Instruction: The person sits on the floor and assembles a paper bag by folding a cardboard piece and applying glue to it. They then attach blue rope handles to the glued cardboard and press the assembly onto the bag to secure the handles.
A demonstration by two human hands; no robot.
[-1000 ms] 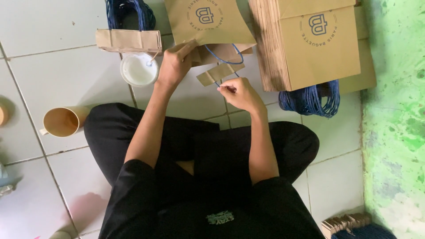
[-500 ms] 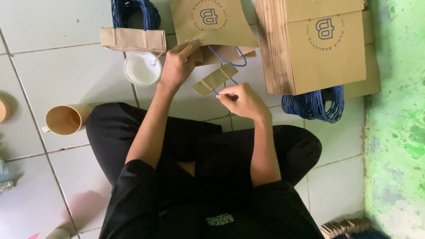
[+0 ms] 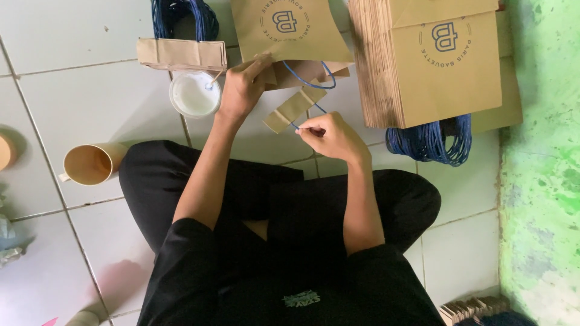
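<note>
White floor tiles fill most of the view, with a green, patchy painted strip running down the right edge. On the tiles sits a person in black clothes, legs crossed, both bare forearms reaching forward.

Biggest of the things is a tall stack of flat brown paper bags at the upper right, each with a round dark mark on its face. A bundle of blue cord lies under the near edge of that stack, and a second blue bundle lies at the top left. Between them rests a single brown paper bag, its mouth turned towards the person.

The left hand presses down on the mouth edge of this bag; its grip is half curled, fingers bent over the paper fold. The right hand hovers just below, its grip pinched shut on the end of a blue cord handle, which loops up to the bag's mouth. A small brown paper strip hangs slantwise on that cord, between the two hands.

Left of the bag, a folded pack of brown paper lies flat. Just below it stands a round tub of white glue with a thin stick leaning in it. Further left, a tan plastic mug lies on its side beside the person's knee.
</note>
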